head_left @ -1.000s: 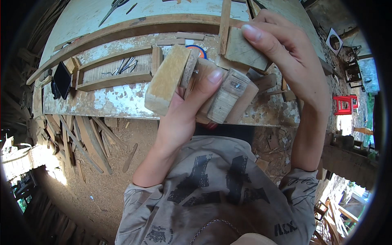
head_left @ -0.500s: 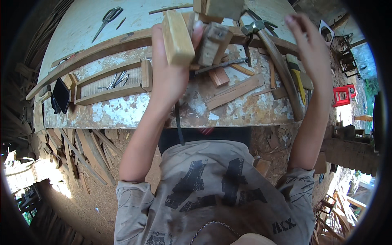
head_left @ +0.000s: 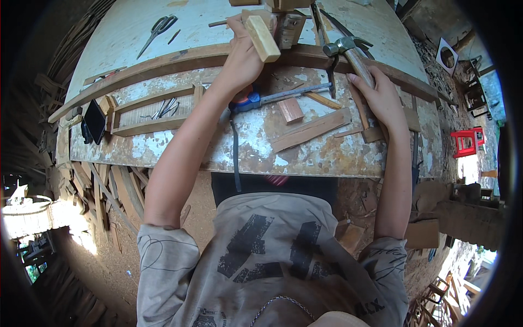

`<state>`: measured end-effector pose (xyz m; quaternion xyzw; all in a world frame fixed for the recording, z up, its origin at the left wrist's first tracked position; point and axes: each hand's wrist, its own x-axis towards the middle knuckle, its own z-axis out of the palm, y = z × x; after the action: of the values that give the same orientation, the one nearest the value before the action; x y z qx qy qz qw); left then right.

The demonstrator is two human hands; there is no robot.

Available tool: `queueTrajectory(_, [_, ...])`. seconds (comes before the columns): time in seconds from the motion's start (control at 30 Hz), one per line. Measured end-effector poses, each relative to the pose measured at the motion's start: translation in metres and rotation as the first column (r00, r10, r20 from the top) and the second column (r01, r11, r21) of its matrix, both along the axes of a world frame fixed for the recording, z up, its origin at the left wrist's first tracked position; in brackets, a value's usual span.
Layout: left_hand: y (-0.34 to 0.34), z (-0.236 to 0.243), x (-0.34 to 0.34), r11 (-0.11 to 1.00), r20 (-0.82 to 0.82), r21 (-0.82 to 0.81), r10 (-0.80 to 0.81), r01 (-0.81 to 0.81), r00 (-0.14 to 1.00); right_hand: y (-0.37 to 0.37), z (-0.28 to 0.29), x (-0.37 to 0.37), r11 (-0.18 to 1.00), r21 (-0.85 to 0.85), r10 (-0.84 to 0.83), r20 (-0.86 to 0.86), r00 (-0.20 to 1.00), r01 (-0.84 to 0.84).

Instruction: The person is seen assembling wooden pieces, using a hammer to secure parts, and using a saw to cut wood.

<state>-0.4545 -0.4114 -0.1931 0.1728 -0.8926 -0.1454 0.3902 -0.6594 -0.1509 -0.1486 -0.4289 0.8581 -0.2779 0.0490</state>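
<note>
My left hand [head_left: 243, 57] grips a wooden block assembly at the bench's back, with a pale yellow block [head_left: 262, 38] and a weathered grey piece [head_left: 290, 31] beside it; part of the grip is hidden. My right hand [head_left: 376, 95] has its fingers around the wooden handle of a claw hammer [head_left: 340, 46], whose head points left. Between my arms lie a blue tool with a long metal bar [head_left: 248, 101], a short reddish block [head_left: 290, 111], a flat board [head_left: 310, 129] and a dark strap [head_left: 235, 158].
The worn bench [head_left: 218, 165] carries a long rail [head_left: 152, 62], scissors [head_left: 159, 31], a wooden tray [head_left: 146, 128] of nails and a dark phone-like object [head_left: 93, 122] at left. Scrap wood [head_left: 109, 196] lies below left; a red stool [head_left: 466, 141] stands off to the right.
My left hand has carried the blocks up and away toward the bench's back. My right hand has let go of the blocks and come down onto the hammer handle.
</note>
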Motion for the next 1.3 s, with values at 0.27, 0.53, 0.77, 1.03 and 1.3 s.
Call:
queueTrajectory(0.27, [0.019,0.037,0.029,0.820,-0.125,0.553,-0.096,0.149,0.988,-0.001,0.040,0.013,0.988,-0.080,-0.131,-0.015,0.991,0.129])
queueTrajectory(0.53, [0.016,0.039,0.030,0.879,-0.052,0.469,-0.076,0.091,0.996,-0.014,0.136,0.057,0.895,-0.432,-0.031,-0.303,0.953,-0.108])
queueTrajectory(0.77, [0.015,0.043,0.033,0.897,-0.050,0.428,-0.099,0.111,0.994,-0.051,0.163,0.100,0.838,-0.290,-0.014,-0.859,0.513,-0.462])
queueTrajectory(1.03, [0.012,0.042,0.030,0.924,-0.040,0.362,-0.113,0.119,0.993,-0.054,0.178,0.123,0.940,-0.028,0.154,-0.854,0.498,-0.339])
queueTrajectory(1.3, [0.011,0.043,0.028,0.929,-0.013,0.353,-0.113,0.111,0.993,-0.070,0.167,0.102,0.839,-0.396,-0.089,-0.777,0.624,-0.373])
